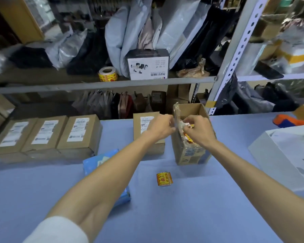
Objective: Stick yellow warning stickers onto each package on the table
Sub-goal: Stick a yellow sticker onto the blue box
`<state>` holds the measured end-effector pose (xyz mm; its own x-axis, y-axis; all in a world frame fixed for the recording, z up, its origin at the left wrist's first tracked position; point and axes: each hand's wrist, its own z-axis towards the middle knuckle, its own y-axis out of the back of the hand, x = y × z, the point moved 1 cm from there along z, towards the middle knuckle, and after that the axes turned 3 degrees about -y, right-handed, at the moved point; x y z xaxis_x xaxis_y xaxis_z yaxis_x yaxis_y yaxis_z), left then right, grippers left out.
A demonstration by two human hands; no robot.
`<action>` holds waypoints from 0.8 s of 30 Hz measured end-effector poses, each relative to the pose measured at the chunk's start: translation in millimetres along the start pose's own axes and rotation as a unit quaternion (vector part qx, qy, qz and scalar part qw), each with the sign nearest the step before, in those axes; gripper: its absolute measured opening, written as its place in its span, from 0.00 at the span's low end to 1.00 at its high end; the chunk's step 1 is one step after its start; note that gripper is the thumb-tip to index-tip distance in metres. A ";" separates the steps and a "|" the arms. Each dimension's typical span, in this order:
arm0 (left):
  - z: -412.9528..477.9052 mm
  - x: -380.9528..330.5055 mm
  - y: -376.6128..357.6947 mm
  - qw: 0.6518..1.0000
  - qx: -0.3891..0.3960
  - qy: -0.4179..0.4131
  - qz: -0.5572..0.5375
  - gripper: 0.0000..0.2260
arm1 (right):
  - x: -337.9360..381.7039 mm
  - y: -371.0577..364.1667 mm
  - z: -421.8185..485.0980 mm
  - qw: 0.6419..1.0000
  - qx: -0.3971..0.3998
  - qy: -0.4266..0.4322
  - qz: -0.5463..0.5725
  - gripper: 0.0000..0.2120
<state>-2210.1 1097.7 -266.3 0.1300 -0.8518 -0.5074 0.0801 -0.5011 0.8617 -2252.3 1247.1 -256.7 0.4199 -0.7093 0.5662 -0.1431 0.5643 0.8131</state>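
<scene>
An open cardboard box (191, 151) stands upright on the blue table (200, 207). Both hands are at its opening. My left hand (161, 128) pinches the taped flap at the box's left edge. My right hand (199, 130) pinches a yellow and red sticker strip (189, 135) inside the opening. A small stack of yellow warning stickers (164, 178) lies on the table in front of the box. Three labelled packages (46, 134) sit in a row at the left. Another labelled package (144, 128) lies behind my left hand.
A blue packet (98, 162) lies under my left forearm. A white box (288, 155) sits at the right edge. A roll of yellow stickers (107, 74) and a white product box (147, 64) stand on the shelf behind. An orange and blue item (288, 122) lies far right.
</scene>
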 end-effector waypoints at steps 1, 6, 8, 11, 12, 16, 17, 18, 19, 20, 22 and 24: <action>-11.4 13.4 -2.4 1.000 -0.001 0.025 -0.016 0.09 | 7.6 -9.8 -5.1 1.000 0.014 0.009 0.018 0.13; -83.3 86.0 -8.7 0.982 -0.047 0.157 -0.095 0.08 | 59.7 -74.0 -43.9 0.992 0.105 0.032 0.067 0.12; -115.0 114.7 -9.9 0.973 -0.072 0.193 -0.103 0.08 | 76.6 -103.3 -62.6 0.984 0.153 0.032 0.085 0.09; -159.4 153.6 -6.7 0.958 -0.095 0.241 -0.118 0.10 | 87.7 -145.6 -85.5 0.978 0.193 0.019 0.077 0.08; -172.6 165.4 -3.5 0.955 -0.103 0.254 -0.111 0.11 | 90.2 -157.7 -91.7 0.977 0.202 0.006 0.063 0.10; -214.7 206.9 2.9 0.942 -0.090 0.320 -0.044 0.21 | 104.4 -197.1 -110.9 0.971 0.232 -0.057 0.032 0.24; -221.4 214.5 0.0 0.930 -0.073 0.356 -0.048 0.24 | 106.7 -204.3 -114.4 0.966 0.243 -0.078 0.029 0.27; -227.1 219.0 -2.5 0.913 -0.053 0.398 -0.069 0.27 | 108.9 -210.6 -117.7 0.961 0.258 -0.101 0.029 0.29; -231.9 221.3 -4.5 0.895 -0.031 0.434 -0.101 0.29 | 110.4 -216.0 -121.0 0.953 0.275 -0.123 0.034 0.29; -235.6 222.7 -6.1 0.882 -0.012 0.452 -0.132 0.30 | 111.8 -220.7 -124.2 0.946 0.290 -0.142 0.042 0.28; -239.0 229.5 -10.5 0.884 0.015 0.437 -0.164 0.28 | 115.2 -227.3 -128.9 0.939 0.297 -0.162 0.055 0.23; -239.6 238.6 -13.0 0.894 0.007 0.407 -0.188 0.27 | 116.6 -230.5 -129.9 0.942 0.277 -0.176 0.061 0.20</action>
<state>-1943.3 937.5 -399.4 0.7728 -0.2327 -0.5905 0.2581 -0.7347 0.6274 -2053.9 1089.2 -395.7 0.0602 -0.8044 0.5910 -0.6589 0.4127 0.6289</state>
